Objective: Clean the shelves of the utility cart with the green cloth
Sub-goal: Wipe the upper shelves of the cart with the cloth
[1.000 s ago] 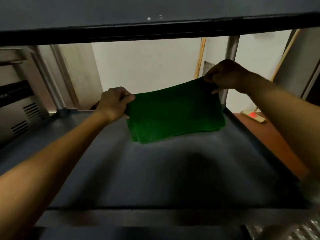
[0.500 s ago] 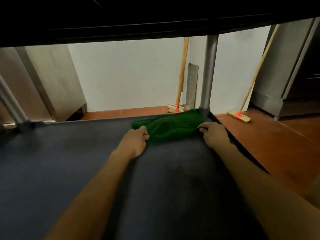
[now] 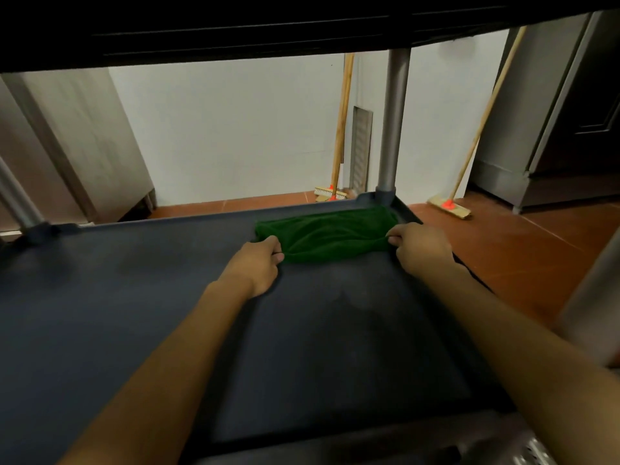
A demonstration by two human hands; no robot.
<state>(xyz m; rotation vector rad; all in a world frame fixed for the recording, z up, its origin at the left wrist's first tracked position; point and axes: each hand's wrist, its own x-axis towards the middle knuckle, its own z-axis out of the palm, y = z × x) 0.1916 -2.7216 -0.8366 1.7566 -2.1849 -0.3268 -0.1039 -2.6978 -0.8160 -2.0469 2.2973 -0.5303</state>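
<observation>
Head view: the cloth (image 3: 327,234) lies bunched on the shelf (image 3: 134,297), stretched between the 2 hands at the far right corner. The left hand (image 3: 256,263) pinches its near-left end with curled fingers; the right hand (image 3: 419,248) pinches its right end. A post (image 3: 392,129) rises just beyond the right hand. 2 brooms (image 3: 469,129) lean on the wall past it.

The cloth (image 3: 330,234) lies on the shelf (image 3: 134,297) in its far right corner, just before the post (image 3: 394,129). My left hand (image 3: 258,265) holds its left end and my right hand (image 3: 419,246) its right end. Behind the cart, one broom (image 3: 339,129) leans on the wall left of the post, and another broom (image 3: 469,139) to the right of it.
</observation>
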